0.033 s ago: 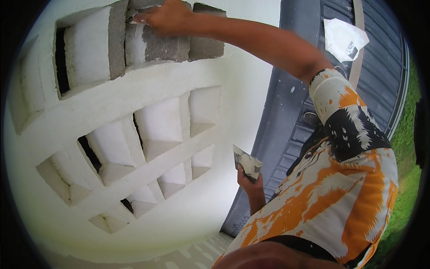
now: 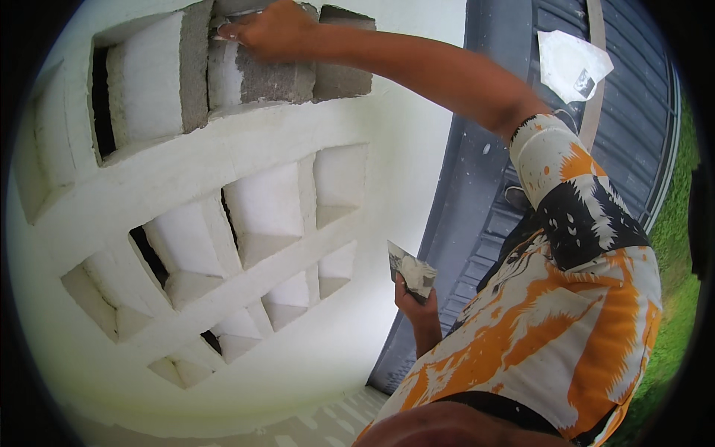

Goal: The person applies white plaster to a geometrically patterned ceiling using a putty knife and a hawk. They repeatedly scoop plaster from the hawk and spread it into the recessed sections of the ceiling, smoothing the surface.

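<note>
My right hand reaches up to the top row of recesses in a white wall. Its fingers are closed at a block edge, round a small pale thing that I cannot make out. Rough grey concrete block shows beneath this hand, with white putty coating on part of it. Lower down, close to my body, my left hand grips a thin flat plate. Whitish putty is heaped and smeared over the plate's face.
Two lower rows of white-coated recesses open in the wall, some with dark slots. A dark grey ribbed surface lies to the right, bearing a whitish sheet and a long narrow strip. Grass borders the far right.
My right hand and forearm have shifted very slightly to the left along the block. My left hand and the plate have stayed in place.
</note>
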Tool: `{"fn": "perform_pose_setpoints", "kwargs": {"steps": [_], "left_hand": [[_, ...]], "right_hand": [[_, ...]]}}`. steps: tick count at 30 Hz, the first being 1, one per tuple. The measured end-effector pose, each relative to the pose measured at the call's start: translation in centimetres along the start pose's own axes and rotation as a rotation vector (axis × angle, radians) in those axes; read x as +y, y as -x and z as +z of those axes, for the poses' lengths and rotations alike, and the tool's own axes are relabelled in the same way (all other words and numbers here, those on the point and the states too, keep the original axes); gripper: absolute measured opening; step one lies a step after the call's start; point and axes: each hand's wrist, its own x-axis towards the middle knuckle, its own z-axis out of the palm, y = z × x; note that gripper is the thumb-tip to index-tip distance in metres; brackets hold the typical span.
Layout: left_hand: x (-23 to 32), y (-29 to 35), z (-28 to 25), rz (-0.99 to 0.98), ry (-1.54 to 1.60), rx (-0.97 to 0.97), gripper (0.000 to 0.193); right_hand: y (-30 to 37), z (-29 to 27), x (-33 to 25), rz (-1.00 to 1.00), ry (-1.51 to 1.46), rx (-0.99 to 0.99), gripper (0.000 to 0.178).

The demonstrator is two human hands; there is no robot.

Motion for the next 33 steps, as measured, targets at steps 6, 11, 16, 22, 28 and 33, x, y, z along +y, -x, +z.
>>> {"fn": "perform_pose_setpoints", "kwargs": {"steps": [6,11,16,22,28,33], "left_hand": [[0.8,0.1,0.4,-0.115,0.314,0.18,0.037],[-0.4,-0.2,0.0,-0.144,0.227,0.089,0.04],[2.2,-0.3,1.3,0.181,-0.235,-0.062,0.038],[1.7,-0.6,1.6,0.158,-0.24,-0.092,0.042],[1.8,-1.2,1.5,-0.528,0.722,0.237,0.043],[1.4,-0.5,1.6,-0.121,0.013,0.016,0.041]], "right_hand": [[0.1,0.7,-2.0,-0.038,0.071,0.012,0.045],[-0.9,0.5,-2.0,-0.07,0.127,-0.091,0.02],[0.1,-0.2,-1.9,-0.224,0.026,0.183,0.013],[-1.5,0.0,-0.5,-0.167,0.098,0.007,0.009],[0.2,0.7,-1.9,-0.089,-0.129,0.234,0.015],[-1.1,0.2,-1.4,0.143,-0.138,-0.088,0.029]]}}
